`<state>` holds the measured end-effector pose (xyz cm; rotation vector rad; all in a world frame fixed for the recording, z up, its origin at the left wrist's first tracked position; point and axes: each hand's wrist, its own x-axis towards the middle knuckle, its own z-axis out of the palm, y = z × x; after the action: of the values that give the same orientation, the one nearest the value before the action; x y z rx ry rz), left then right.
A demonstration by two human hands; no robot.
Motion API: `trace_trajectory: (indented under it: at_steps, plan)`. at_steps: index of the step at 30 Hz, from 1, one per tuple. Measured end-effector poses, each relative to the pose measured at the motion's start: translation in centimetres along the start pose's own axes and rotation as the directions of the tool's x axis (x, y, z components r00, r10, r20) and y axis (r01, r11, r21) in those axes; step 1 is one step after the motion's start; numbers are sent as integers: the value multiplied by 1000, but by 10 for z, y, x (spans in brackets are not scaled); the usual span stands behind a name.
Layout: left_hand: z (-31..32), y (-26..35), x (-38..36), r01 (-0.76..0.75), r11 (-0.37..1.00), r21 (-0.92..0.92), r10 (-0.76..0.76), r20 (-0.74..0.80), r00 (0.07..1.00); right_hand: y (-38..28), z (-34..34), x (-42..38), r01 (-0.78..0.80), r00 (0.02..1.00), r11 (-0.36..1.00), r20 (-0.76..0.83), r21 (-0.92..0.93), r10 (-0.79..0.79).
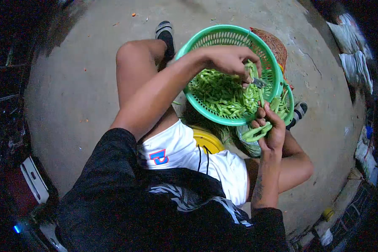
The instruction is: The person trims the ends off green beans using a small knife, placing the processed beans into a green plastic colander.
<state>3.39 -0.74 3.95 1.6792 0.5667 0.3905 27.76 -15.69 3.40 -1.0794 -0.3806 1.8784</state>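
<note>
My left hand reaches over the green basket, its fingers closed around a small knife with a short metal blade; the handle is mostly hidden. Just below, at the basket's near right rim, my right hand grips several long green beans. One pod points up from its fingertips towards the blade. Sliced green bean pieces lie heaped in the basket.
Behind the large basket's right side sits a second green basket with more pods. A reddish mesh sack stands at the back. Below are a plastic bag and a yellow round object between my legs. White sacks lie far right.
</note>
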Motion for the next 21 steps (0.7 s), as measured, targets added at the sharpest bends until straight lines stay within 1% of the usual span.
trace_trajectory:
  at_steps: [1,2,3,4,5,7,9,10,11,13,15,16,17,18,19,20,21]
  plan:
    - [-1,-3,0,21,999,-43,-18,58,998,2,-3,0,-2,1000,999,13,48,1]
    - [-5,-6,-1,-6,999,-35,6,17,1000,2,-5,0,5,999,995,36,101,-8]
    - [-12,-9,-2,-33,999,-22,33,-23,999,1,-8,0,5,999,995,38,103,-9]
    - [-21,-11,-3,23,1000,-18,-24,-58,998,0,-10,-1,-4,998,995,62,96,-2]
    - [-26,-13,-7,108,989,-105,-118,-101,988,-1,-11,-1,-10,996,996,88,89,2]
    - [-25,-11,-6,66,988,-139,-76,-73,994,-2,-8,-1,-1,997,997,76,72,-4]
    - [-4,-10,-1,-20,997,-71,16,-58,998,0,-7,0,-2,999,997,35,82,-1]
    - [4,-7,4,-57,996,66,56,19,998,1,-4,1,5,1000,997,18,76,-6]
    - [13,-5,5,-14,1000,24,12,81,997,1,-3,1,2,1000,997,12,76,-3]
    - [7,-10,7,-84,996,-1,84,76,994,2,-2,0,23,998,996,56,82,-27]
    - [-11,-11,-1,47,991,-126,-51,-31,998,2,-8,1,13,999,996,48,88,-17]
    - [-17,-10,-4,57,996,-71,-65,-106,992,3,-11,0,2,997,994,79,114,-11]
    - [-17,-10,-4,57,996,-63,-63,-107,992,2,-14,1,-10,994,990,112,137,-6]
    - [-14,-8,-4,14,1000,-27,-17,-95,995,2,-10,1,-4,993,990,116,140,-12]
    - [-9,-4,-3,-29,1000,6,30,-78,996,2,-4,1,5,998,991,62,132,-13]
    - [3,-2,-1,2,1000,1,-2,-23,1000,3,0,0,12,1000,992,5,122,-13]
    - [14,-1,2,35,999,-8,-35,30,999,3,1,1,13,1000,992,1,122,-13]
